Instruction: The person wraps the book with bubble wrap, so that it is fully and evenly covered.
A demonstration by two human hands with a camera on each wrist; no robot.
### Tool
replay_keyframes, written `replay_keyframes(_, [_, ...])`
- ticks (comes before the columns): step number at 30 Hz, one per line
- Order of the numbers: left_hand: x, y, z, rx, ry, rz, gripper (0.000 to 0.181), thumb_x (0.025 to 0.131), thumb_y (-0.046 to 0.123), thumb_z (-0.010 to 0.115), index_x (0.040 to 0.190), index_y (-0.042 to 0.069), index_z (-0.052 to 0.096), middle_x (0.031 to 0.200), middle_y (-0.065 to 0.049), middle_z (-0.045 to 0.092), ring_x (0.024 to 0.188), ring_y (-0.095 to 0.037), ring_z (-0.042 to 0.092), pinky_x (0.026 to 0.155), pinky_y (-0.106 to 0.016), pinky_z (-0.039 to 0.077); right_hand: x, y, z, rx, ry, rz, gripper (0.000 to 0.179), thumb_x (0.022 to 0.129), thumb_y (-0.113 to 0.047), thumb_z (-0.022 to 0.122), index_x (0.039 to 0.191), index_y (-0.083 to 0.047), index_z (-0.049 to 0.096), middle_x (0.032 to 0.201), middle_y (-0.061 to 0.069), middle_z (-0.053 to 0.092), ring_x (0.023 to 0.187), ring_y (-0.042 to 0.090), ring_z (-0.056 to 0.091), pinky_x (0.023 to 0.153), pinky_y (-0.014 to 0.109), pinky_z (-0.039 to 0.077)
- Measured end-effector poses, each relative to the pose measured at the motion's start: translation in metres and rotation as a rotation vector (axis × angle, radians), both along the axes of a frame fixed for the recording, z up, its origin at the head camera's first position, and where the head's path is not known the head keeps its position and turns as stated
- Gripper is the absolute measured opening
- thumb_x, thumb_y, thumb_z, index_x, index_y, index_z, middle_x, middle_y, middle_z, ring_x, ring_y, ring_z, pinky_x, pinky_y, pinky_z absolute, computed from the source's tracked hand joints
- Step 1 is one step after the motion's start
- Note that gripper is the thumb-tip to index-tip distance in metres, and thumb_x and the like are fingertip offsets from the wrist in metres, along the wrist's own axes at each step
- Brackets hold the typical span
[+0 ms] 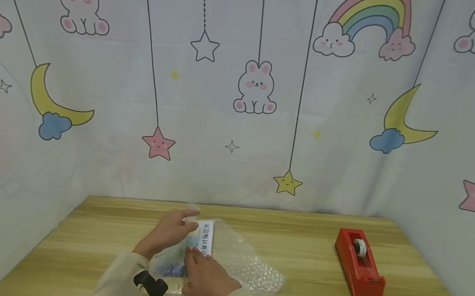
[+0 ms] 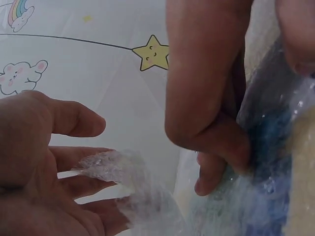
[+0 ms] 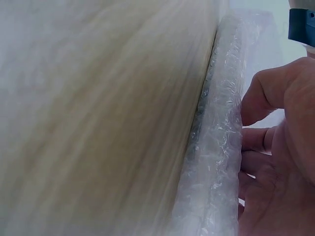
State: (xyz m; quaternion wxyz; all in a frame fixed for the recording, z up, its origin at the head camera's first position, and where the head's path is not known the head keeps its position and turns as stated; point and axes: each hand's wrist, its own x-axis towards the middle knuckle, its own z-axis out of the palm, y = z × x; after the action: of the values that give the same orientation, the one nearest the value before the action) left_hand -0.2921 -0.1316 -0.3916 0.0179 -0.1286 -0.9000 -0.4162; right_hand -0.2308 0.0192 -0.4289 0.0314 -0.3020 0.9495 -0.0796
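A book (image 1: 206,233) with a white title strip and a blue-green and purple cover lies on a sheet of clear bubble wrap (image 1: 250,262). My left hand (image 1: 174,232) is over the book's far left side, thumb and fingers spread. In the left wrist view a raised flap of bubble wrap (image 2: 142,196) lies against its fingers. My right hand (image 1: 209,281) rests on the book's near right part, its fingertips pressing down on the cover. The right wrist view shows those fingers (image 3: 256,140) beside the thick edge of the wrap.
A red tape dispenser (image 1: 358,276) with a tape roll (image 1: 359,248) stands on the right of the wood-grain table (image 1: 311,241). A white curtain (image 1: 198,162) printed with stars, moons and rabbits encloses the back and sides. A dark strap (image 1: 150,284) circles my left wrist.
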Motion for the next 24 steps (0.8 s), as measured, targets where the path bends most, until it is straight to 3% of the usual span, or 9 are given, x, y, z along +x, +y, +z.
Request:
replay_keyframes(5, [-0.001,0.008,-0.002,-0.071,0.007,-0.056,0.041,0.098,0.018,0.059,0.136,0.003,0.061,0.144,-0.021,0.058,0.126,-0.041,0.059,0.102,-0.057,0.050,0.000,0.001,0.001,0.022,0.011,-0.003,0.072,0.088,-0.027,0.059,0.153,-0.003,0.038,0.161,0.006,0.039,0.152,0.020,0.035,0.121,0.036,0.036])
replay_keyframes(10, [0.001,0.012,-0.004,-0.144,0.018,-0.137,0.040,0.098,0.016,0.059,0.135,0.002,0.060,0.142,-0.020,0.059,0.131,-0.040,0.056,0.107,-0.058,0.045,0.000,0.001,0.000,0.048,0.036,0.011,0.068,0.089,-0.028,0.057,0.150,-0.004,0.040,0.160,0.005,0.042,0.151,0.018,0.036,0.120,0.035,0.038])
replay_keyframes(13, [0.002,0.013,-0.002,-0.188,0.045,-0.191,0.039,0.097,0.014,0.058,0.135,0.004,0.061,0.139,-0.018,0.062,0.108,-0.031,0.064,0.100,-0.050,0.049,0.000,0.001,0.000,0.067,0.069,0.027,0.063,0.090,-0.029,0.056,0.146,-0.004,0.043,0.159,0.005,0.042,0.150,0.017,0.037,0.118,0.035,0.039])
replay_keyframes(17, [0.001,0.013,-0.002,-0.194,0.038,-0.258,0.035,0.097,0.010,0.053,0.131,0.011,0.062,0.126,-0.020,0.064,0.069,-0.015,0.047,0.072,-0.031,0.044,0.000,0.001,0.001,0.092,0.099,0.039,0.056,0.092,-0.029,0.055,0.141,-0.004,0.047,0.158,0.005,0.043,0.149,0.016,0.039,0.117,0.035,0.041])
replay_keyframes(20, [0.000,0.009,-0.004,-0.145,0.007,-0.284,0.031,0.096,0.003,0.047,0.125,0.009,0.059,0.125,-0.025,0.063,0.060,-0.013,0.038,0.058,-0.025,0.037,0.000,0.001,0.000,0.095,0.106,0.042,0.051,0.091,-0.029,0.055,0.136,-0.005,0.050,0.153,0.005,0.048,0.146,0.016,0.042,0.116,0.034,0.042])
replay_keyframes(22, [-0.001,0.006,-0.005,-0.108,-0.015,-0.289,0.029,0.096,-0.001,0.042,0.120,0.006,0.055,0.126,-0.028,0.061,0.066,-0.019,0.049,0.059,-0.026,0.038,0.000,0.001,0.000,0.081,0.100,0.039,0.048,0.090,-0.027,0.056,0.132,-0.005,0.052,0.149,0.005,0.052,0.143,0.016,0.045,0.115,0.034,0.043])
replay_keyframes(24, [-0.001,0.001,-0.008,-0.079,-0.025,-0.282,0.025,0.097,-0.003,0.039,0.118,0.002,0.051,0.134,-0.027,0.058,0.083,-0.029,0.059,0.066,-0.031,0.044,0.000,0.001,0.000,0.065,0.084,0.032,0.046,0.089,-0.026,0.057,0.130,-0.005,0.053,0.147,0.006,0.053,0.143,0.018,0.047,0.116,0.034,0.042])
